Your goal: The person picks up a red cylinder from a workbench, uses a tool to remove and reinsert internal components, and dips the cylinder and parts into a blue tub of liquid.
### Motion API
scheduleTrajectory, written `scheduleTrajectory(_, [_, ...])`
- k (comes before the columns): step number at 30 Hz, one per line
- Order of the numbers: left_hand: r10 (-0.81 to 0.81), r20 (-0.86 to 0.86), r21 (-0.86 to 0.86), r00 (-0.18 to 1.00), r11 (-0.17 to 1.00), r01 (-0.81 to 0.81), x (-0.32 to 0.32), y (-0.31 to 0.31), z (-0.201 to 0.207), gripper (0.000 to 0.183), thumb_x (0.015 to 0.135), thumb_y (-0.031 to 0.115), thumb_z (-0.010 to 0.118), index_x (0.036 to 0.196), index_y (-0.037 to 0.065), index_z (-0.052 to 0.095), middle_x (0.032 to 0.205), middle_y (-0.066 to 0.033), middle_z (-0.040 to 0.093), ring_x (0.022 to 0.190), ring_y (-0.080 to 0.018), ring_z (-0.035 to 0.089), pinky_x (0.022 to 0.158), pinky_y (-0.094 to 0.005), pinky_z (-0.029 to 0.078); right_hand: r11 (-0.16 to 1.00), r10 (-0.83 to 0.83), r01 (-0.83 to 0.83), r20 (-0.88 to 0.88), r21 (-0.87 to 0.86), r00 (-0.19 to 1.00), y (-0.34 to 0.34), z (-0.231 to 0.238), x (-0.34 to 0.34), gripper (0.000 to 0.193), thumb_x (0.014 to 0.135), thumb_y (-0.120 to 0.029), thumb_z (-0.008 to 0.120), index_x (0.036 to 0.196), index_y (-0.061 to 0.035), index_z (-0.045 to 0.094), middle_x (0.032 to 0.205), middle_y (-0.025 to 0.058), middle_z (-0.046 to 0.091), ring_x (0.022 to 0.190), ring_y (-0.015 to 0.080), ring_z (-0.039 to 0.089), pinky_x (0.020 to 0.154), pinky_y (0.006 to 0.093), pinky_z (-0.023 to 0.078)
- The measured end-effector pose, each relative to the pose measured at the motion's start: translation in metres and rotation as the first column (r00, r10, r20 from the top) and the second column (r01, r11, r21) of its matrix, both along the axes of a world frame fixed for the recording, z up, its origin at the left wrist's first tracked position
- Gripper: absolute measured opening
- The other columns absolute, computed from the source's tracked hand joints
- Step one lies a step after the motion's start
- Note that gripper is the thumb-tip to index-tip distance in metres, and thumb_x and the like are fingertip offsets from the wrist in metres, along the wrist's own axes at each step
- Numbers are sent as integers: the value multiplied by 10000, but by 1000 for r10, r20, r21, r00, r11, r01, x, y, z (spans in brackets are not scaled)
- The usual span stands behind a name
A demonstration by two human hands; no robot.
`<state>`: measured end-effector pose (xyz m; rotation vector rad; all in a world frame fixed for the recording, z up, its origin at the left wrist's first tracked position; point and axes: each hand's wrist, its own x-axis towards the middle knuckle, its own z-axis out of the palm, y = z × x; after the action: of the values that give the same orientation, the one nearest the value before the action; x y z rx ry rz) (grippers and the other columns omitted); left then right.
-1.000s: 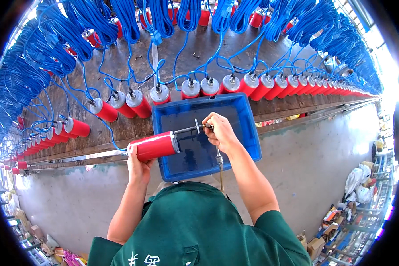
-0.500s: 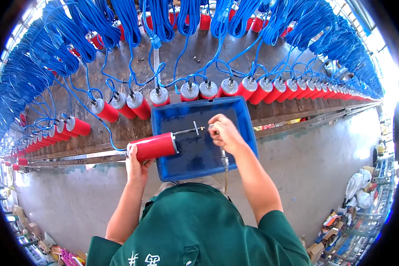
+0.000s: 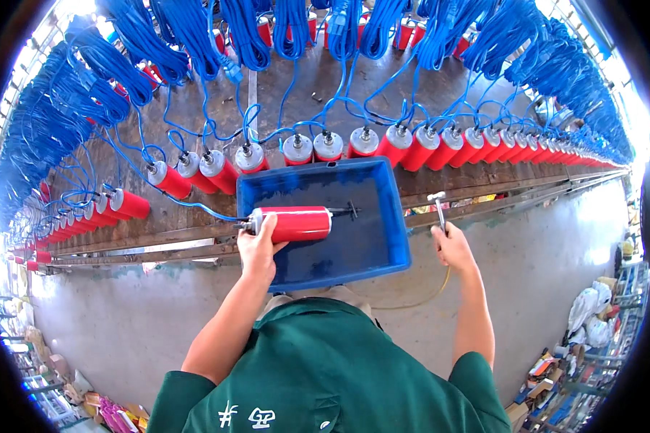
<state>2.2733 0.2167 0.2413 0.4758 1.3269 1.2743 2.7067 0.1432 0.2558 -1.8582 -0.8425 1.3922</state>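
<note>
My left hand (image 3: 258,250) is closed round the capped left end of a red cylinder (image 3: 300,224) with metal end caps. The cylinder lies level over the blue tub (image 3: 325,281), its thin dark rod and crosspiece (image 3: 353,210) pointing right. From its left end a blue cable (image 3: 213,210) runs back to the bench. Out to the right of the tub, my right hand (image 3: 453,247) grips a metal air chuck (image 3: 438,206) with a T-shaped head, held upright and apart from the cylinder. A yellowish hose (image 3: 433,294) hangs from it. The tub's inside is dark; whether it holds liquid I cannot tell.
A row of similar red cylinders (image 3: 421,150) stands along the near edge of the brown bench (image 3: 282,101), cables trailing between them. Coiled blue cables (image 3: 245,36) hang behind. Boxes and bags (image 3: 588,310) are piled at the far right of the grey floor (image 3: 513,289).
My right hand has moved right and down with the air chuck, away from the rod's tip and clear of the tub. The left hand has shifted the cylinder right, further over the tub.
</note>
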Motion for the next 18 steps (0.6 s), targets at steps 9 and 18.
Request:
scheduleTrajectory(9, [-1,95,-289,995,957,28,34,27,-63,571,885,342,858,1309,66,592,1238,-135,687,1099,-318,702,822,-502,648,996,18,-63,576,58,817,3,-80,101,292,963,-198,546,1215,-52,574,979,208,688,847,386,698,756,457,570])
scheduleTrajectory(18, [-38,136,-375,990,923,86,-2,20,-106,349,976,147,697,1302,96,583,1246,-114,665,1070,-280,650,847,-484,588,931,2,-316,863,184,506,64,-154,107,462,924,-73,584,1382,-17,561,1310,300,588,1223,505,575,1052,523,485])
